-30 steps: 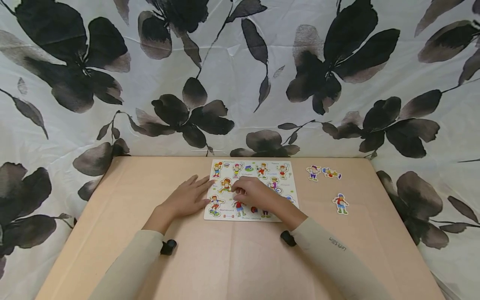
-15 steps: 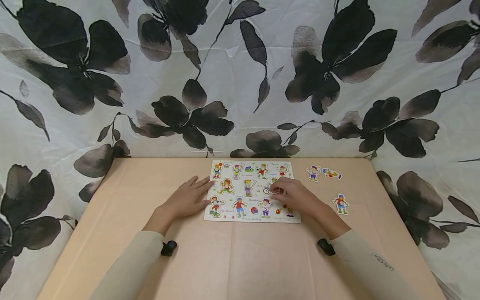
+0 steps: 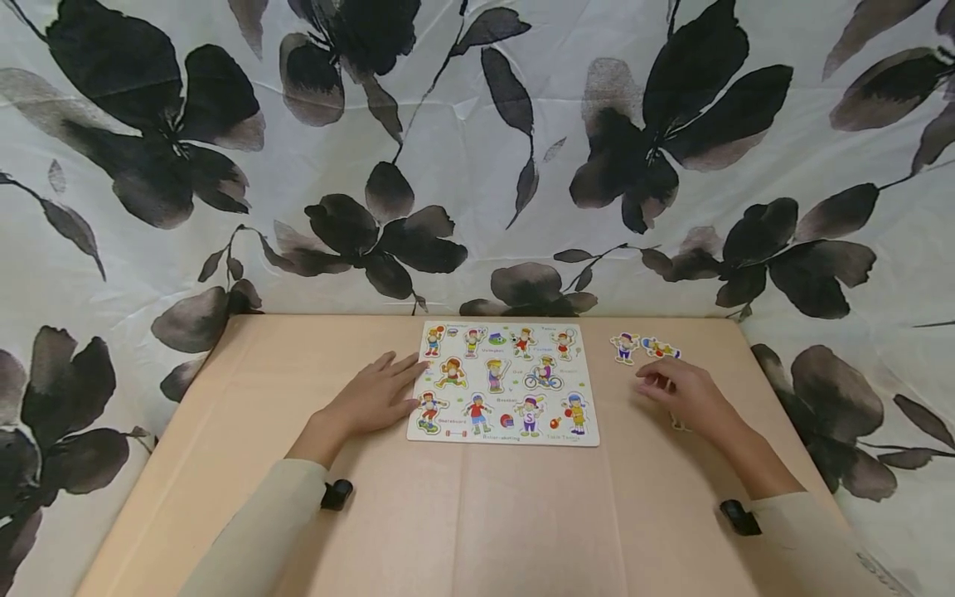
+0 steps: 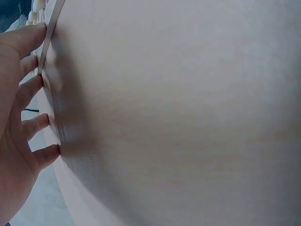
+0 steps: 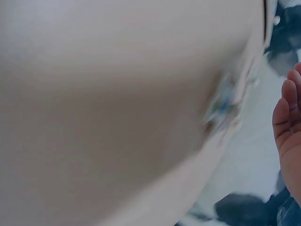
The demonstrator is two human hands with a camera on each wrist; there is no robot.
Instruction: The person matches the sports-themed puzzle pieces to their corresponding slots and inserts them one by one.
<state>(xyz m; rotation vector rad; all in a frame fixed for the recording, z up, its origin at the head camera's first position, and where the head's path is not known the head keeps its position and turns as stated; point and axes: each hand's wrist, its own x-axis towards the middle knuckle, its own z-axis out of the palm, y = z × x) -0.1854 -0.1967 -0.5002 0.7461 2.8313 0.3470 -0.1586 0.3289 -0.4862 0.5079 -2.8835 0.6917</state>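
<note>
A white board [image 3: 414,435] with colourful sports figures lies at the table's middle. My left hand [image 3: 379,392] rests beside it, fingers spread and fingertips touching its left edge; the left wrist view shows those fingertips [image 4: 52,151] along the edge. My right hand [image 3: 690,398] hovers off the board's right side, fingers loosely bent, with nothing visible in them. Beneath it a loose figure piece [image 3: 679,425] is mostly hidden; the right wrist view shows a blurred piece [image 5: 221,106] below the hand. Farther back lie a purple-and-white figure piece [image 3: 624,348] and a yellow-and-blue piece [image 3: 660,348].
The light wooden-coloured table [image 3: 507,522] stands against a white cloth [image 3: 492,174] with dark flowers. The cloth also hangs past the table's left and right sides. A small black camera sits at each wrist.
My right hand has moved right, from over the board's middle, past the bicycle figure, to above the loose pieces. The left hand has stayed at the board's left edge.
</note>
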